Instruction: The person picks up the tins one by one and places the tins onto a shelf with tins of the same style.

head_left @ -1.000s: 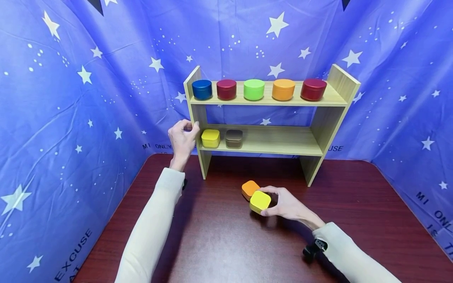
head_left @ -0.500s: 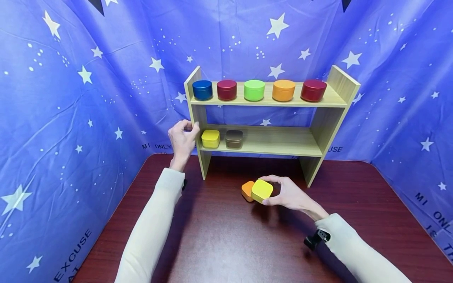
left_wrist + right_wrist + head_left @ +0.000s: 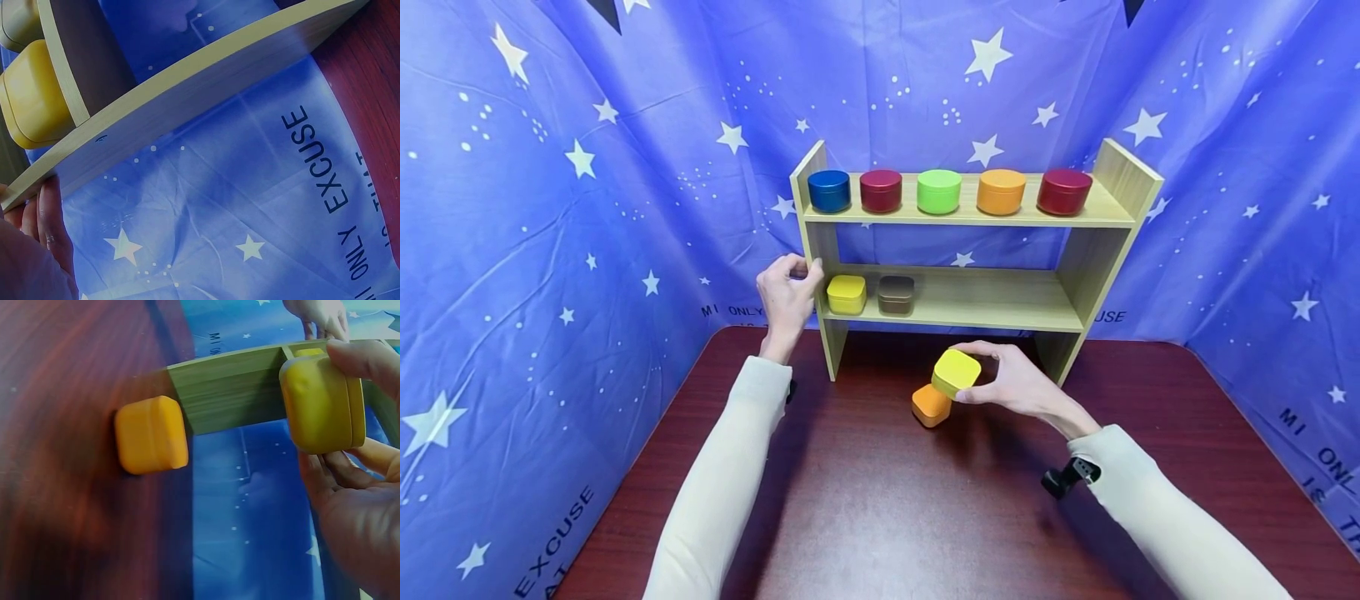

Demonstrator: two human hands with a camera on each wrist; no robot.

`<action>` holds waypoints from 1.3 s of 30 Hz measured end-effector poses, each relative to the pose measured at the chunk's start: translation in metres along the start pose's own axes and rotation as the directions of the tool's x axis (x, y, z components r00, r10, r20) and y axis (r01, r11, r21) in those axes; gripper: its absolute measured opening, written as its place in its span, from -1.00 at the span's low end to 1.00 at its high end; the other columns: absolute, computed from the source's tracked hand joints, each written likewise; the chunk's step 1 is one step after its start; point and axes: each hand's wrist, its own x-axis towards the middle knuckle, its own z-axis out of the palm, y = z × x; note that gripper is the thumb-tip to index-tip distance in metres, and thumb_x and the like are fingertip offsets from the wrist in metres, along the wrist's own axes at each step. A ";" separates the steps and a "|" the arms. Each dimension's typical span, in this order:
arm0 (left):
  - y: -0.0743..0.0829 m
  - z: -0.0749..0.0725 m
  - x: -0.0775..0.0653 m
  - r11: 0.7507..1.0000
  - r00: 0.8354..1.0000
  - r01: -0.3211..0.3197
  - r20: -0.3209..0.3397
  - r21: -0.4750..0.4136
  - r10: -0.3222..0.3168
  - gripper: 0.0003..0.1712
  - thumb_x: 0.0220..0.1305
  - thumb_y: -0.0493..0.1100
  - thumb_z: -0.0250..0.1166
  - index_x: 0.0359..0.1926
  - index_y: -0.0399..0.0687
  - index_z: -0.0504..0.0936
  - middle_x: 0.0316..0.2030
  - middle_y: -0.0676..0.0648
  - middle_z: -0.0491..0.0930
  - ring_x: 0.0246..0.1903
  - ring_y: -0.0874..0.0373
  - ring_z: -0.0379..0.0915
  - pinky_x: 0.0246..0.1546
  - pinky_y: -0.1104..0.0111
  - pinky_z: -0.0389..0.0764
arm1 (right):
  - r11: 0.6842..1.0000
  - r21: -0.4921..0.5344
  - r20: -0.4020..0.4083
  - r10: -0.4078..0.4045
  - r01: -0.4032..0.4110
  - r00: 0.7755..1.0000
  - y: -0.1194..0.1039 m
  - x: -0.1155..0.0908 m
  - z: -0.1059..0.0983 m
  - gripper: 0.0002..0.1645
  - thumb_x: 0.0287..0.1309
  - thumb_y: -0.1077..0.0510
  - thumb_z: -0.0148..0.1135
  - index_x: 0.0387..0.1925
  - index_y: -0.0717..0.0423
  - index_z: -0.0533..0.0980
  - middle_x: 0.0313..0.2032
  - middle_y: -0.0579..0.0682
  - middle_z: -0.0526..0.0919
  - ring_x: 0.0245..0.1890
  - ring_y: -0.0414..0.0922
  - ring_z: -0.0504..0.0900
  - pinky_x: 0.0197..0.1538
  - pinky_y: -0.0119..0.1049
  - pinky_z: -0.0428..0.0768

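Note:
My right hand [image 3: 1018,383] holds a yellow square tin [image 3: 957,372] between thumb and fingers, raised above the table. An orange square tin [image 3: 152,435] sits on the table just below and left of it in the head view. With my left hand [image 3: 787,300] I grip the left side panel [image 3: 187,81] of a two-tier wooden shelf, fingers [image 3: 51,219] on its outer face. Right beside that panel, another yellow square tin [image 3: 846,295] stands on the lower tier, with a brown square tin [image 3: 896,295] to its right.
Along the upper tier [image 3: 1101,204] stand round tins: blue [image 3: 829,192], two red, green [image 3: 938,192] and orange [image 3: 1001,192]. The shelf's right panel [image 3: 1097,258] rises behind my right hand. Blue star-printed cloth [image 3: 625,167] surrounds the dark red table [image 3: 865,500].
My right hand has carried the yellow tin upward and away from me, toward the shelf, uncovering more of the orange tin. The left hand has stayed on the panel.

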 end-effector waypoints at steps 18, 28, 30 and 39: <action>-0.001 0.001 0.000 1.000 1.000 -0.008 -0.010 -0.004 0.008 -0.71 0.24 -0.17 0.45 -0.48 -0.35 0.74 -0.49 -0.33 0.75 -0.47 -0.22 0.66 -0.32 0.33 0.51 | 0.995 0.048 -0.031 0.087 -0.086 0.996 -0.020 0.039 -0.034 -0.11 0.05 0.14 0.67 0.44 0.15 0.55 0.19 0.20 0.76 0.14 -0.07 0.56 0.20 -0.46 0.47; -0.004 0.001 0.001 1.000 1.000 0.011 0.011 0.007 -0.012 -0.69 0.25 -0.13 0.44 -0.48 -0.33 0.75 -0.48 -0.34 0.75 -0.45 -0.23 0.67 -0.32 0.39 0.48 | 0.994 0.038 -0.054 0.100 -0.098 0.994 -0.020 0.059 -0.046 -0.12 0.10 0.14 0.64 0.45 0.23 0.53 0.15 0.26 0.75 -0.03 -0.18 0.61 -0.02 -0.56 0.57; -0.004 0.001 0.000 1.000 1.000 0.018 0.012 0.007 -0.018 -0.68 0.24 -0.13 0.45 -0.49 -0.33 0.74 -0.48 -0.33 0.75 -0.45 -0.23 0.67 -0.32 0.39 0.48 | 0.993 0.038 -0.050 0.112 -0.110 0.992 -0.019 0.063 -0.048 -0.12 0.12 0.12 0.63 0.46 0.23 0.52 0.13 0.26 0.75 -0.07 -0.18 0.63 -0.04 -0.54 0.59; -0.003 0.001 0.001 1.000 1.000 0.011 0.017 0.011 -0.011 -0.68 0.25 -0.14 0.45 -0.49 -0.34 0.72 -0.48 -0.35 0.74 -0.45 -0.26 0.66 -0.32 0.40 0.46 | 0.985 0.054 -0.043 0.167 -0.165 0.985 -0.014 0.078 -0.055 -0.11 0.21 0.05 0.60 0.51 0.19 0.49 0.13 0.19 0.73 -0.08 -0.23 0.62 -0.01 -0.53 0.59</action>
